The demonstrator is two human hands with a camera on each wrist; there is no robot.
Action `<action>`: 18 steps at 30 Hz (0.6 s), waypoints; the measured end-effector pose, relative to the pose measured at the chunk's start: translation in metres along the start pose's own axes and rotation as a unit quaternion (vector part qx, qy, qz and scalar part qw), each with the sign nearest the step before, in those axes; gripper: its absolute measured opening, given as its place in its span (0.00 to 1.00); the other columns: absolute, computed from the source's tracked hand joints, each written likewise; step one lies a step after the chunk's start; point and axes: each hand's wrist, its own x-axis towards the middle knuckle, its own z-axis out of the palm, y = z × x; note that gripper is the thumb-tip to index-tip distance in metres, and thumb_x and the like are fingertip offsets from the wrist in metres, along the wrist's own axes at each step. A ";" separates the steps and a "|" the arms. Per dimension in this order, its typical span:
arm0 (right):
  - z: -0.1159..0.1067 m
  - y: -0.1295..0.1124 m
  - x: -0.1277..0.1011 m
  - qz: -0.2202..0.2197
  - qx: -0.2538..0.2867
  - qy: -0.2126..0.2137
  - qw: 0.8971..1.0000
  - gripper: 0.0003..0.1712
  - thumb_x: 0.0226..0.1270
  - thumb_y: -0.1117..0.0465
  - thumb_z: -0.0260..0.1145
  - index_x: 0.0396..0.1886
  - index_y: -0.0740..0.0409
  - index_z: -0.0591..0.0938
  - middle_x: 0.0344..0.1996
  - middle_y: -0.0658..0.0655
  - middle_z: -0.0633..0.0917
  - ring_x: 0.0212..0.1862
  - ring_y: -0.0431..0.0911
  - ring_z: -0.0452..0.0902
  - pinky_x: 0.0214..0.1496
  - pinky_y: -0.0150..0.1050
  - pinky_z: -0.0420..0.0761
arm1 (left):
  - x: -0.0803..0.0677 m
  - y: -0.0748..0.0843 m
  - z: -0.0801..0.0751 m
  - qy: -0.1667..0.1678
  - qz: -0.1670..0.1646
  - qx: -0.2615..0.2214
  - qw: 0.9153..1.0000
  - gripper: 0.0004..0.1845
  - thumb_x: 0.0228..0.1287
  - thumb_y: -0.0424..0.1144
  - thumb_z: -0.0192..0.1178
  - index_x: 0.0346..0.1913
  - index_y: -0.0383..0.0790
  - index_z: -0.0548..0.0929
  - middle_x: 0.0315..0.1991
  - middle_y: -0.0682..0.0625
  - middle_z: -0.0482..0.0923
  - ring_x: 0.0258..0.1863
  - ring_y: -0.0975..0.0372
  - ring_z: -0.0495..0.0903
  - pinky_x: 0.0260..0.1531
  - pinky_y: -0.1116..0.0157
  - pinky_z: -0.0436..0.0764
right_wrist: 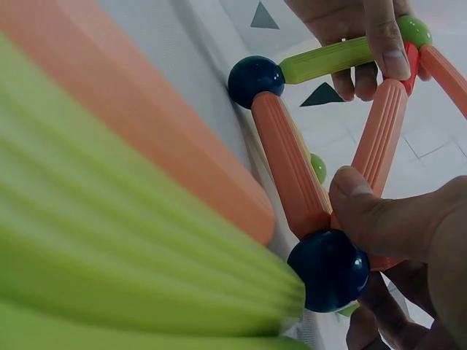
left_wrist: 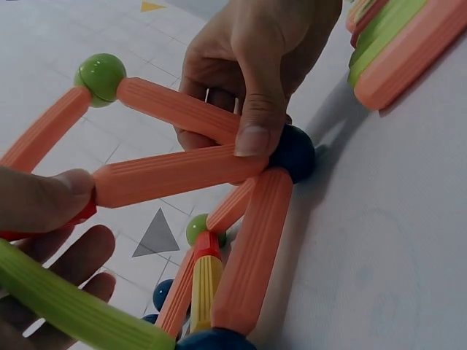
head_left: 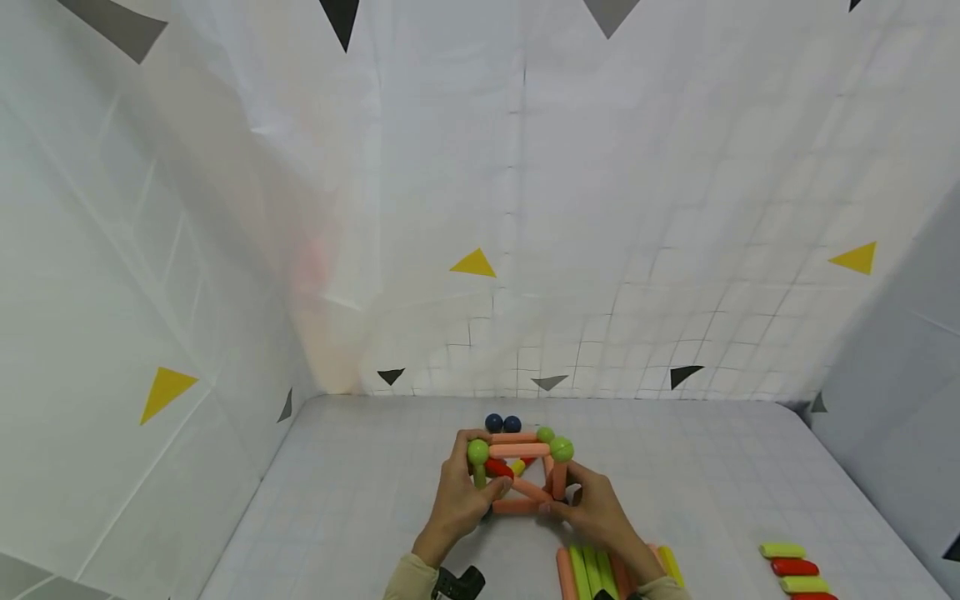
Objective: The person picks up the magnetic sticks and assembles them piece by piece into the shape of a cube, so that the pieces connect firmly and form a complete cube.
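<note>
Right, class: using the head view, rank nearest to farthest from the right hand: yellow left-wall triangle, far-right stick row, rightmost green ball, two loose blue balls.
1. Rightmost green ball: on the built frame.
2. Two loose blue balls: left, farther back.
3. Stick row: far right.
4. Yellow triangle: left wall.

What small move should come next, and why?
Perhaps the right hand could ease the slanting orange stick snugly against the dark blue ball, since it grips that end close to the ball, while the left hand holds the red piece at the stick's other end.
</note>
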 end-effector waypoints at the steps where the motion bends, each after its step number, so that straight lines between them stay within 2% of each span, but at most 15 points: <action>1: 0.000 0.000 0.000 -0.006 0.006 0.000 1.000 0.19 0.57 0.55 0.85 0.41 0.52 0.83 0.32 0.46 0.83 0.34 0.40 0.78 0.34 0.32 0.79 | 0.000 -0.001 0.000 0.004 0.008 0.006 1.000 0.35 0.57 0.28 0.79 0.63 0.48 0.73 0.55 0.45 0.86 0.51 0.58 0.86 0.54 0.64 0.85; 5: 0.001 0.000 0.000 -0.006 0.016 0.000 1.000 0.18 0.59 0.55 0.84 0.40 0.51 0.83 0.31 0.47 0.82 0.33 0.40 0.79 0.34 0.33 0.80 | 0.000 -0.002 -0.003 0.016 0.046 0.034 0.998 0.32 0.57 0.31 0.80 0.61 0.46 0.76 0.55 0.46 0.87 0.49 0.58 0.87 0.48 0.60 0.88; 8: 0.002 -0.001 0.000 0.013 0.017 0.004 1.000 0.17 0.58 0.57 0.85 0.39 0.50 0.83 0.31 0.47 0.82 0.32 0.39 0.77 0.33 0.32 0.79 | 0.001 -0.001 -0.006 0.017 0.055 0.033 0.998 0.30 0.56 0.29 0.80 0.59 0.46 0.78 0.55 0.47 0.86 0.48 0.59 0.87 0.43 0.60 0.89; 14: 0.002 -0.003 0.000 0.034 0.023 0.006 0.999 0.16 0.59 0.58 0.84 0.35 0.51 0.81 0.32 0.47 0.83 0.30 0.39 0.74 0.30 0.32 0.77 | 0.002 0.000 -0.008 0.000 0.030 0.015 0.999 0.30 0.58 0.27 0.78 0.60 0.48 0.77 0.56 0.44 0.86 0.50 0.54 0.88 0.44 0.64 0.88; 18: 0.003 -0.004 -0.001 0.026 0.017 -0.005 1.000 0.14 0.60 0.55 0.83 0.36 0.48 0.83 0.36 0.46 0.86 0.33 0.39 0.75 0.32 0.32 0.76 | 0.001 -0.002 -0.008 -0.005 0.015 0.004 1.000 0.30 0.61 0.30 0.77 0.62 0.47 0.76 0.57 0.44 0.85 0.51 0.54 0.87 0.45 0.64 0.88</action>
